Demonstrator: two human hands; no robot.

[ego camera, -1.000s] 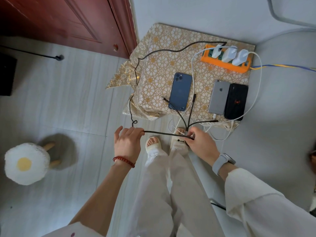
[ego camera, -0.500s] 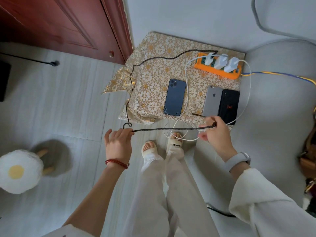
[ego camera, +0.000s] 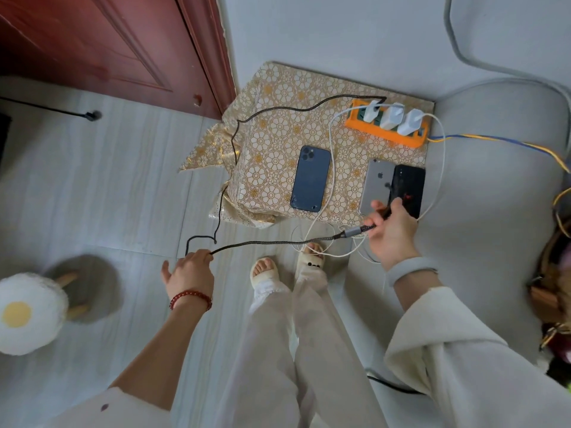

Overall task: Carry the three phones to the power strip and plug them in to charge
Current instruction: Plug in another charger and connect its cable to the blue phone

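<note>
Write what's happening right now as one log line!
step: sorting black braided cable | left hand: holds cable | right hand: holds connector end by silver phone | blue phone: unplugged | power strip: three chargers in

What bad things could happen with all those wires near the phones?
The white cables loop on the floor around the slippered feet, so a step might snag them and drag a phone down. The black braided cable is stretched between the left hand and the right hand; a hard pull might tug its white charger from the orange power strip.

Three phones (ego camera: 310,179) on table (ego camera: 278,125), power strip (ego camera: 386,125) behind them
</note>
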